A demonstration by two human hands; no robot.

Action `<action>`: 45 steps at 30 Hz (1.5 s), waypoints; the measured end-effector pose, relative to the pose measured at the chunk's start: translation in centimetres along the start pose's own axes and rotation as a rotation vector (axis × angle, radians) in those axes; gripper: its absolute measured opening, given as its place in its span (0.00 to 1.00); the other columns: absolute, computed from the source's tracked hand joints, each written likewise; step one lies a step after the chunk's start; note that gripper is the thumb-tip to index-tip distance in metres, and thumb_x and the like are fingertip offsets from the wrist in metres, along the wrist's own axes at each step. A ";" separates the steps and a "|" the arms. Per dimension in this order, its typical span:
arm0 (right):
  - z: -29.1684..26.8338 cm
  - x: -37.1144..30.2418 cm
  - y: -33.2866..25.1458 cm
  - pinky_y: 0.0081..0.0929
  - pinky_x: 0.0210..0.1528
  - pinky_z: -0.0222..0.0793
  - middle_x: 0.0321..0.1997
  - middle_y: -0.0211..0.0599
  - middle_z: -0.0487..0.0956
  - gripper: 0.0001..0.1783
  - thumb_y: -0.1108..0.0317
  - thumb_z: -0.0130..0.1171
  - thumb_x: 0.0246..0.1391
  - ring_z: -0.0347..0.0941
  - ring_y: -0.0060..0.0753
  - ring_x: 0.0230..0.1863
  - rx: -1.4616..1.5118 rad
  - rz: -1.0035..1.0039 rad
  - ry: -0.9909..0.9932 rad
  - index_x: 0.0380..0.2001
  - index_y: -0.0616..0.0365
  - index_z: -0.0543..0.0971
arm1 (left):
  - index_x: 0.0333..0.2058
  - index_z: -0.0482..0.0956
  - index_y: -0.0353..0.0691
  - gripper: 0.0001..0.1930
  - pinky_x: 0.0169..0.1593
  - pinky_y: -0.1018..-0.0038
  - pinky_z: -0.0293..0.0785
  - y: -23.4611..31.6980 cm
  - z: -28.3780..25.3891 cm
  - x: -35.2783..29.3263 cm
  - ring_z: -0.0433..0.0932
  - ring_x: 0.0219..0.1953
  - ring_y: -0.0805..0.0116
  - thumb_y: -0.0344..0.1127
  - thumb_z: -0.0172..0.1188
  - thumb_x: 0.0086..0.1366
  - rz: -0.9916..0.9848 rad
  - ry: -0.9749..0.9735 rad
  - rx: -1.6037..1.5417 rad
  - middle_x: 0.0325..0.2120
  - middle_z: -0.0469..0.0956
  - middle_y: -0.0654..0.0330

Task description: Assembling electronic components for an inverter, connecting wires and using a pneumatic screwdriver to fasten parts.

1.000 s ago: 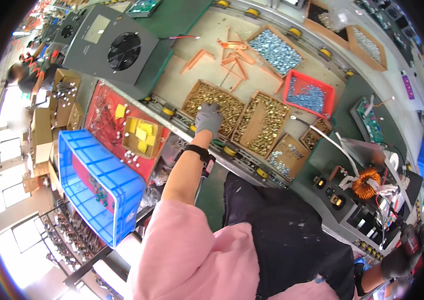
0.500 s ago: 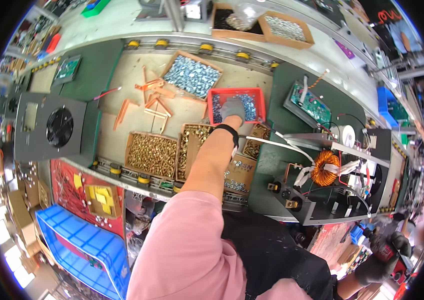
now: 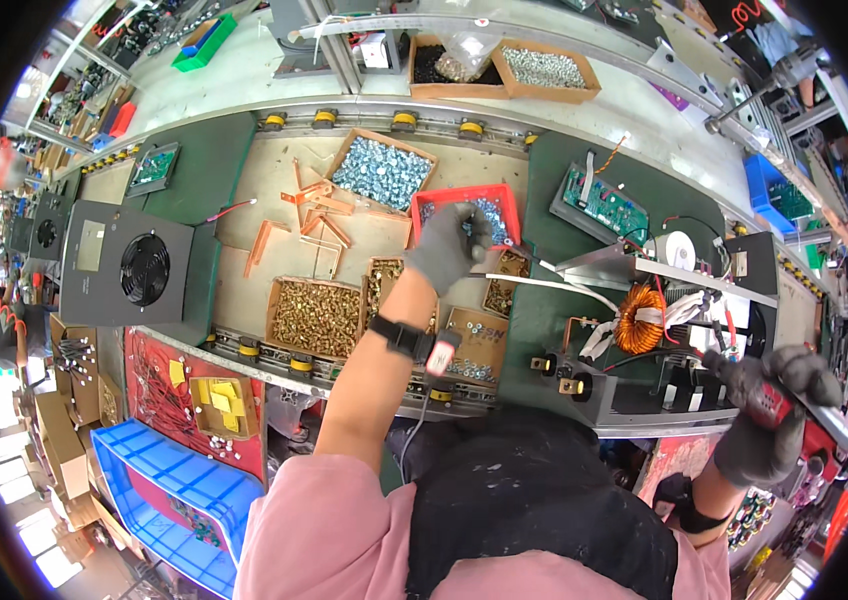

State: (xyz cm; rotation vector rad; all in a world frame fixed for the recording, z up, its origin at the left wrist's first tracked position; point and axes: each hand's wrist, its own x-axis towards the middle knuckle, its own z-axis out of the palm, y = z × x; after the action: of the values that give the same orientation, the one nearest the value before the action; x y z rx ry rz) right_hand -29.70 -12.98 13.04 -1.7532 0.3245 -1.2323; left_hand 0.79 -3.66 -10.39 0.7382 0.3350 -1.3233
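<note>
My left hand [image 3: 447,246], in a grey glove, is raised over the near edge of a red plastic bin [image 3: 512,212] of small silvery fasteners. Its fingers are curled together, and whatever they hold is too small or hidden to make out. At the right, my gloved right hand [image 3: 782,430] is closed around a red and black power screwdriver [image 3: 766,398], held near the front corner of an open metal chassis [image 3: 634,412]. A copper-wound toroid coil [image 3: 641,318], white cables and a pair of brass terminals sit in that chassis.
Cardboard trays of blue-silver fasteners [image 3: 384,168] and brass-coloured fasteners [image 3: 316,316] surround the bin, beside copper bars [image 3: 262,246]. A grey fan unit [image 3: 129,262] stands left. A green circuit board [image 3: 602,205] lies right. Below left is a blue crate [image 3: 169,500].
My left hand has lifted out of the red bin and drawn back toward me, fingers curled. My right hand has brought the power screwdriver up beside the chassis.
</note>
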 end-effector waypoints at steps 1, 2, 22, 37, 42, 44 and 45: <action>0.6 0.7 0.3 0.28 0.34 0.62 0.28 0.36 0.61 0.22 0.59 0.57 0.50 0.59 0.36 0.33 0.059 -0.063 -0.028 0.47 0.57 0.67 | 0.28 0.70 0.41 0.11 0.18 0.81 0.63 -0.8 1.6 -1.9 0.70 0.20 0.72 0.42 0.51 0.64 0.059 -0.047 0.135 0.21 0.71 0.62; 1.2 1.1 0.5 0.28 0.34 0.62 0.28 0.36 0.61 0.22 0.60 0.57 0.50 0.60 0.36 0.33 0.165 -0.085 -0.045 0.47 0.57 0.67 | 0.27 0.70 0.42 0.13 0.18 0.81 0.62 -1.9 3.2 -3.8 0.70 0.19 0.73 0.44 0.51 0.65 0.123 -0.122 0.260 0.21 0.71 0.62; 1.0 -0.8 -0.4 0.28 0.32 0.66 0.28 0.35 0.68 0.20 0.64 0.58 0.48 0.66 0.35 0.32 0.486 -0.284 -0.334 0.46 0.53 0.71 | 0.34 0.73 0.37 0.22 0.22 0.82 0.64 -15.3 11.6 -16.5 0.68 0.18 0.78 0.54 0.53 0.63 0.273 -0.259 0.258 0.22 0.74 0.61; 6.6 -1.1 -0.4 0.47 0.53 0.64 0.55 0.49 0.62 0.31 0.59 0.50 0.55 0.61 0.53 0.55 1.019 0.404 -0.685 0.53 0.72 0.59 | 0.41 0.77 0.38 0.25 0.24 0.78 0.70 -8.1 -11.1 -29.0 0.72 0.20 0.75 0.55 0.44 0.66 0.491 0.390 0.579 0.24 0.74 0.64; 10.8 -0.9 -0.8 0.52 0.63 0.55 0.59 0.55 0.63 0.32 0.56 0.41 0.58 0.58 0.54 0.61 1.040 0.251 -0.628 0.56 0.75 0.61 | 0.43 0.78 0.45 0.19 0.39 0.64 0.76 0.6 -29.6 -34.2 0.80 0.36 0.55 0.48 0.56 0.57 0.318 1.649 1.201 0.36 0.80 0.53; 11.9 -1.3 -1.1 0.52 0.63 0.53 0.59 0.55 0.63 0.32 0.56 0.41 0.58 0.58 0.54 0.61 1.016 0.278 -0.656 0.56 0.75 0.60 | 0.39 0.79 0.45 0.15 0.42 0.64 0.75 2.7 -33.8 -34.6 0.79 0.41 0.57 0.45 0.56 0.56 0.149 1.797 1.277 0.37 0.79 0.53; 12.3 -1.7 -1.1 0.52 0.63 0.53 0.60 0.55 0.62 0.32 0.57 0.41 0.58 0.58 0.54 0.61 0.725 0.258 -0.228 0.56 0.75 0.60 | 0.39 0.79 0.45 0.15 0.42 0.64 0.75 3.2 -35.0 -34.5 0.79 0.41 0.57 0.45 0.56 0.56 0.135 1.783 1.292 0.37 0.79 0.53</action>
State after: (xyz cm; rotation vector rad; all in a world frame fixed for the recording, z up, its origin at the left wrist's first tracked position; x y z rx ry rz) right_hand -20.48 -4.70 12.27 -1.1580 -0.0387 -0.8079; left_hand 1.90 45.51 -13.90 2.8941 0.7596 -0.2079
